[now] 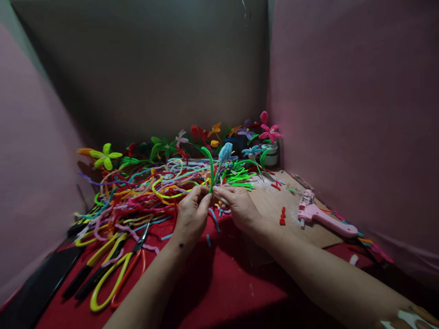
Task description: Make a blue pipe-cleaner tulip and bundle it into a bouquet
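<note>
At the bottom of the frame, a red cloth (pixel 222 283) covers the table. In the lower left lie scissors (pixel 110 283) with one yellow and one red handle, their blades pointing up the frame. Just left of them are tools with yellow and black handles (pixel 98 260), and a flat black object (pixel 44 278) fills the corner. Short blue pieces (pixel 209 240) lie on the cloth near the center.

Mid-frame, the two hands meet at the fingertips. The left hand (pixel 192 212) pinches the lower end of a fuzzy green strip (pixel 211 167); the right hand (pixel 240 208) pinches the stem of a light blue flower bud (pixel 225 153) just beside it. Both pieces stand upright above the fingers.

To the right, a pink glue gun (pixel 325 220) and a red twisted piece (pixel 282 216) lie on a brown board (pixel 267 212). Behind the left hand spreads a tangle of colored fuzzy stems (pixel 137 187). Farther back, fuzzy flowers (pixel 107 156) form a row, with a white pot (pixel 270 155) at its right end, before a gray wall (pixel 147 68).
</note>
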Tool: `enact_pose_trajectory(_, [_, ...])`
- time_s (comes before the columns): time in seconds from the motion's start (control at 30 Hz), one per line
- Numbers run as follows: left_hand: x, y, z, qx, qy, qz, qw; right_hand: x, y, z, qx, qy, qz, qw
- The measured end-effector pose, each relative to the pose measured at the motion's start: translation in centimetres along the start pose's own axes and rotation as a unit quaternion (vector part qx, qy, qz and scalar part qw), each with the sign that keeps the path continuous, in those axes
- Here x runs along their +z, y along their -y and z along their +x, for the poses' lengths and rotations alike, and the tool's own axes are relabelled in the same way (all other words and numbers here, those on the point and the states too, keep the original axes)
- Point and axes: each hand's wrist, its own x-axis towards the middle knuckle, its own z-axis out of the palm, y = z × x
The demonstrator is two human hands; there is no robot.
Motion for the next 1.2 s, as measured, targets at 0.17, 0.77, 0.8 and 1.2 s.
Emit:
enact_pose_trajectory(0.17, [-0.4, -0.6, 0.1, -0.022, -0.016, -0.041, 0.999, -0.1, 0.1, 0.2, -0.014, 0.007, -0.031, 0.999])
enact_pose_trajectory(0.77, [-0.5, -0.1, 0.3, -0.177, 0.015, -0.259, 0.949, -1.2, -0.6, 0.5, -0.184, -0.015, -0.293, 0.938])
enact_pose_trajectory(0.8, [-0.5, 0.0, 0.3, -0.179, 0.017, -0.261, 0.949, -1.2, -0.6, 0.5, -0.183, -0.015, -0.295, 0.938])
enact_pose_trajectory(1.2, [-0.7, 0.1, 0.5, -0.147, 0.051, -0.250, 0.956, -0.9, -0.1, 0.6, -0.078, 0.079, -0.095, 0.989])
